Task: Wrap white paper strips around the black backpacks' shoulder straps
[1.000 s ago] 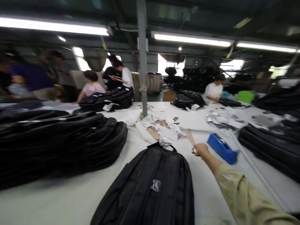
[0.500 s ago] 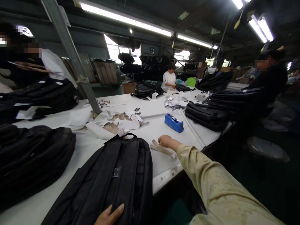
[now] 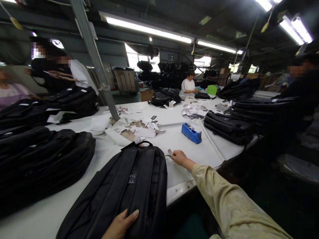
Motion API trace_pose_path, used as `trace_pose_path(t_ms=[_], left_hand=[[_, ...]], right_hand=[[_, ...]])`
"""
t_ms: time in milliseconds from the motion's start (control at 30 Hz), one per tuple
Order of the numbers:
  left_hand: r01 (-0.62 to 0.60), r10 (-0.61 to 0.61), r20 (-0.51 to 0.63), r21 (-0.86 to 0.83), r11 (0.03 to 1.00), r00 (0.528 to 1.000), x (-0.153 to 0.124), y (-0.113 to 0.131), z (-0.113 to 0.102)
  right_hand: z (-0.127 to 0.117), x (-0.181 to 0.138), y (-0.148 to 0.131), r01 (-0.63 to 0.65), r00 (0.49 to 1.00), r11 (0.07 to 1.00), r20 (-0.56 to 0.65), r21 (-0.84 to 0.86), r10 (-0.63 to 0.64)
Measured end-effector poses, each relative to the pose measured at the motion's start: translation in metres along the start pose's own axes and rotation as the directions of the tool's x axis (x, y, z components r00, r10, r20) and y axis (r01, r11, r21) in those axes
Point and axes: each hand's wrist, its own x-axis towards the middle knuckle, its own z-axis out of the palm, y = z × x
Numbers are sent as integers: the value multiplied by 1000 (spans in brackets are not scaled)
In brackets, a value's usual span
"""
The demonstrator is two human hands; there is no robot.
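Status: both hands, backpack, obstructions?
Left hand on black round-topped backpack. Right hand pinching narrow beige strip. Blue tape dispenser beyond it; neither hand visibly blocked.

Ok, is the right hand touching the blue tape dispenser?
No, white tabletop shows between the right hand and the blue tape dispenser.

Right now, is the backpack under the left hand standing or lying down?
Lying down: the backpack is stretched along the table, shoulder straps facing up, left hand on top.
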Motion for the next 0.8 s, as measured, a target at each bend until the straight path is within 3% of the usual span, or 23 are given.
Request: trace_pose_path(t_ms=[100, 200, 267, 367, 433, 500, 600, 700, 800], left_hand=[[9, -9, 20, -17, 1000, 1000, -3, 7, 5], [29, -29, 30, -6, 1000, 999, -8, 24, 9], [55, -55, 41, -5, 998, 998, -13, 38, 12], [91, -89, 68, -16, 996, 994, -17, 55, 16], [103, -103, 79, -6, 995, 992, -17, 61, 18], [98, -99, 79, 21, 995, 992, -16, 60, 20], [44, -47, 73, 40, 998, 996, -14, 53, 22], [-31, 28, 48, 55, 998, 998, -10, 45, 23], [-65, 66, -22, 68, 996, 998, -7, 41, 25]], right_hand=[[-12, -16, -12, 76, 996, 981, -68, 180, -64], [-28, -45, -27, 129, 990, 856, -12, 500, -142], [-37, -72, -37, 60, 966, 772, 157, 633, -204], [-42, -113, -52, -24, 837, 832, 466, 554, -286], [-33, -136, -65, 21, 780, 888, 548, 460, -302], [-15, -150, -80, 64, 802, 915, 525, 398, -285], [23, -159, -101, 14, 881, 900, 419, 436, -217], [56, -154, -113, -37, 922, 771, 319, 636, -219], [73, -146, -116, -75, 919, 603, 289, 795, -267]])
